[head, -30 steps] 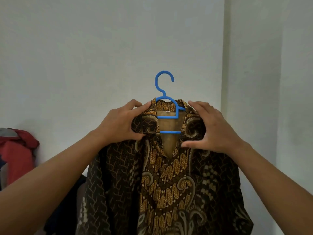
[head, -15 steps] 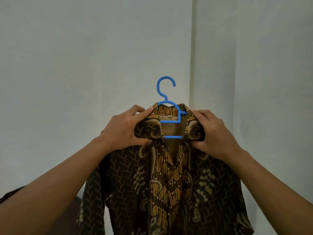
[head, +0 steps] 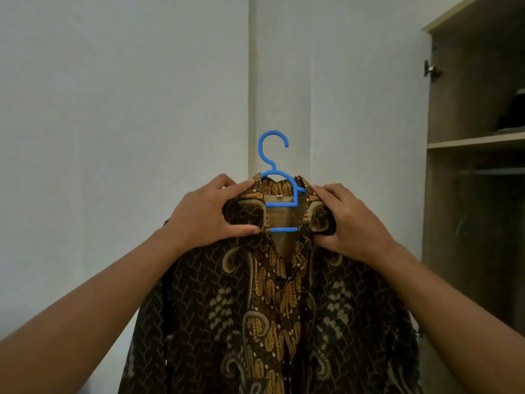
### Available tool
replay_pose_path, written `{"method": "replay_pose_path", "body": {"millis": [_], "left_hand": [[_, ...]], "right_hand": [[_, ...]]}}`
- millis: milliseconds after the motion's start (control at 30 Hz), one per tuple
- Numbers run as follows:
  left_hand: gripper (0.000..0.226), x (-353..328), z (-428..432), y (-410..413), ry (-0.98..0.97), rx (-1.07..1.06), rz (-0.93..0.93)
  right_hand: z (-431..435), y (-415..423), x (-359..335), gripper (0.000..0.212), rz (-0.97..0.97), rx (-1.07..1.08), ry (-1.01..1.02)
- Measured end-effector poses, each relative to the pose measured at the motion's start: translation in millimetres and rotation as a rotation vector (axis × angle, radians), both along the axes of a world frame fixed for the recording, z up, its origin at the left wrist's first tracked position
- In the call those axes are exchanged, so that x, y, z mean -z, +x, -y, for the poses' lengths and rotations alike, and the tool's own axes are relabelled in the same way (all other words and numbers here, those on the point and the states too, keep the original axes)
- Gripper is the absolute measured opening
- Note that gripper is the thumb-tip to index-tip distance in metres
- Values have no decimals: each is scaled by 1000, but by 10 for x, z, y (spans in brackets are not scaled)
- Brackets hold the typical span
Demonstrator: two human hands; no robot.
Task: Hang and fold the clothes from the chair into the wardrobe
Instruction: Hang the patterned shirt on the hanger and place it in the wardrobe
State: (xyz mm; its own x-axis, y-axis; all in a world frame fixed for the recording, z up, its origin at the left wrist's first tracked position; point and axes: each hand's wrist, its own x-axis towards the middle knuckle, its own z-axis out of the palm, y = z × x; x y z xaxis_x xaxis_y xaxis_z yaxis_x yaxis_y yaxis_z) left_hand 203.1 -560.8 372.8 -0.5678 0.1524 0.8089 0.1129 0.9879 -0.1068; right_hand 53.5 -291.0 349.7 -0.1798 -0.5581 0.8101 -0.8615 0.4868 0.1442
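**Pale corner, open wardrobe at right: shirt on hanger, held up by the collar**

Background: bare pale wall (head: 113,109). The wardrobe (head: 477,223) stands open at the right edge, with a shelf (head: 474,142) above a shadowed rail (head: 497,172). A dark item (head: 514,115) sits on the shelf; cannot tell what it is.

The brown patterned shirt (head: 270,308) is draped on the blue hanger (head: 281,205). It hangs free in front of you, well apart from the wardrobe, and the hook stands upright and bare above the collar.

Your left hand (head: 204,214) pinches the collar fold on its side, fingers (head: 244,184) over the top and thumb beneath. Your right hand (head: 355,223) grips the opposite side, curled into the cloth.

Judgement: holding both sides stops the shirt sliding off the hanger arms and leaves the hook free for the rail. Hanging is not yet done.
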Motion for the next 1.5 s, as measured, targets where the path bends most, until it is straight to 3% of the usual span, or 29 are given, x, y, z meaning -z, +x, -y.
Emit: {"method": "replay_pose_path", "body": {"millis": [233, 433, 567, 700, 800, 900, 1100, 1500], "left_hand": [[92, -147, -718, -566, 123, 109, -26], [98, -173, -1525, -1016, 159, 119, -2], [102, -173, -1999, -1277, 247, 158, 0], [103, -199, -2406, -1500, 309, 173, 22], [112, -158, -2700, -1623, 255, 199, 72], [125, -118, -2889, -1690, 50, 161, 61], [110, -125, -3208, -1929, -264, 95, -17], [97, -112, -3352, -2854, -148, 195, -50]], "right_hand": [[-851, -217, 11, 129, 58, 32, 18], [-1505, -482, 62, 103, -35, 200, -30], [-1878, -622, 79, 114, -101, 370, -16], [-2254, -789, 102, 121, -91, 406, -4], [-2530, -940, 109, 110, -50, 380, -43], [-2717, -1038, 75, 110, 4, 365, -48], [-3031, -1222, 8, 109, 4, 376, -57], [-3201, -1841, -25, 110, 99, 425, -122]]}}
